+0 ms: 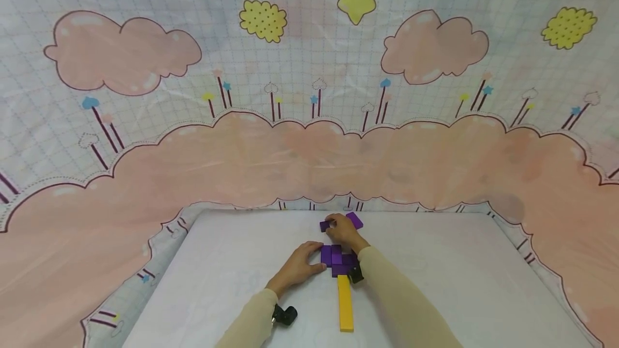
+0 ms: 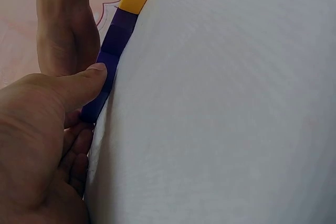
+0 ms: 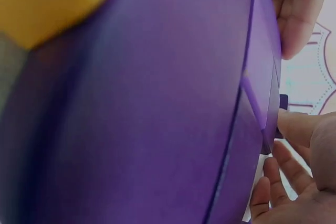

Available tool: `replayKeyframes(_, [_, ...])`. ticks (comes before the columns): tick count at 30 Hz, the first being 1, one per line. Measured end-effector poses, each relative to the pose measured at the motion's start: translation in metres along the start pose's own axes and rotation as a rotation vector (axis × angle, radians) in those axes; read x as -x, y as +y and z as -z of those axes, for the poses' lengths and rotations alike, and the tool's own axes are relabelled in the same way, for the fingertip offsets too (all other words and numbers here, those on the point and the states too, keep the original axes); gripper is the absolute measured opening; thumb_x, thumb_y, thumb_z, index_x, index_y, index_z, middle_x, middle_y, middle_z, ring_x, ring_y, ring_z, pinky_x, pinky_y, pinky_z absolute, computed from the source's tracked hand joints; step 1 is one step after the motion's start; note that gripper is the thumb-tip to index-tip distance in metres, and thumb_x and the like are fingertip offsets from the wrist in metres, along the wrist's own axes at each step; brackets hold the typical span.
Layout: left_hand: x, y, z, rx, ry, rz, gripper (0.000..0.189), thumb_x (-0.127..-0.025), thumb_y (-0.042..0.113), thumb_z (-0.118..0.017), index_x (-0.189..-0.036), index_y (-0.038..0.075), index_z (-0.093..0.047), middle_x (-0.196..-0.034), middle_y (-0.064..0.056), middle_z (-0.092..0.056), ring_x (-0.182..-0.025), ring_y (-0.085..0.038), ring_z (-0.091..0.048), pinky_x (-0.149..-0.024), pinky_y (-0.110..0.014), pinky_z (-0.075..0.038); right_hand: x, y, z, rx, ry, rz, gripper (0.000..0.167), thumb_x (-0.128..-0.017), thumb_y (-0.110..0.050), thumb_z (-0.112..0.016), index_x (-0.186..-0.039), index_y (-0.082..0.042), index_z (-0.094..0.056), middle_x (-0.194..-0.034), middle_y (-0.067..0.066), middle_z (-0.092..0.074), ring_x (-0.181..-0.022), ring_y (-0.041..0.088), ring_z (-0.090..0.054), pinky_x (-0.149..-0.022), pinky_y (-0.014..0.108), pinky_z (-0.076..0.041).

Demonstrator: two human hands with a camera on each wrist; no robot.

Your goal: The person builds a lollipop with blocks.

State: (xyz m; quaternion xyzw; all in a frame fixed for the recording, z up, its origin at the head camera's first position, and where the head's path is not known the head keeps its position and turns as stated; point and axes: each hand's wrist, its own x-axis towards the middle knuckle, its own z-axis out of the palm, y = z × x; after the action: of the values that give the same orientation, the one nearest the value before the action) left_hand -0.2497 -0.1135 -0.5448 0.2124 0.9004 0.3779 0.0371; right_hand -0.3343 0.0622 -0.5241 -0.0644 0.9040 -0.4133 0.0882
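Several flat purple blocks (image 1: 336, 254) lie fitted against one another on the white tabletop. My left hand (image 1: 297, 266) holds the left end of this group, thumb on the near side and fingers on the far side; the left wrist view shows the thumb against a purple block's edge (image 2: 109, 73). Beyond the group, my right hand (image 1: 342, 231) pinches a small dark purple block (image 1: 324, 226) between thumb and fingers. Another purple block (image 1: 355, 220) lies just behind that hand. A long yellow piece (image 1: 345, 305) runs from the group toward me.
The white tabletop (image 1: 435, 246) ends at a patterned cloth (image 1: 309, 160) with clouds and stars at the back. Dark wrist cameras sit on both wrists; the right one (image 1: 355, 274) overlaps the purple group's right side in the head view.
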Motion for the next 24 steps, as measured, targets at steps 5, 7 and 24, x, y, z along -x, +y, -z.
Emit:
replayKeyframes(5, [0.0, 0.001, -0.001, 0.011, -0.009, 0.012, 0.06, -0.088, 0.03, -0.073, -0.139, 0.005, -0.053, -0.141, -0.012, -0.055, -0.135, -0.033, -0.048, -0.115, -0.051, -0.037, 0.002, 0.003, 0.001, 0.001, 0.006, 0.014, 0.032, -0.09, -0.014, -0.068, -0.121, -0.007, -0.065, -0.126, 0.016, -0.063, -0.116, 0.031, -0.057, -0.107, 0.052, -0.046])
replayKeyframes(7, [0.0, 0.0, -0.003, 0.02, -0.011, 0.012, 0.06, -0.088, 0.03, -0.073, -0.139, 0.005, -0.053, -0.14, -0.012, -0.055, -0.135, -0.034, -0.049, -0.115, -0.052, -0.037, 0.003, 0.003, 0.001, 0.003, 0.005, 0.012, 0.031, -0.09, -0.015, -0.069, -0.12, -0.008, -0.065, -0.124, 0.015, -0.064, -0.112, 0.03, -0.058, -0.106, 0.051, -0.047])
replayKeyframes(24, [-0.001, 0.0, 0.001, 0.002, 0.002, -0.001, 0.059, -0.087, 0.027, -0.073, -0.137, 0.003, -0.054, -0.139, -0.013, -0.056, -0.133, -0.033, -0.05, -0.115, -0.052, -0.037, 0.011, 0.001, 0.006, -0.097, 0.072, 0.01, 0.029, -0.089, -0.016, -0.072, -0.117, -0.011, -0.066, -0.119, 0.013, -0.067, -0.11, 0.029, -0.062, -0.093, 0.044, -0.055])
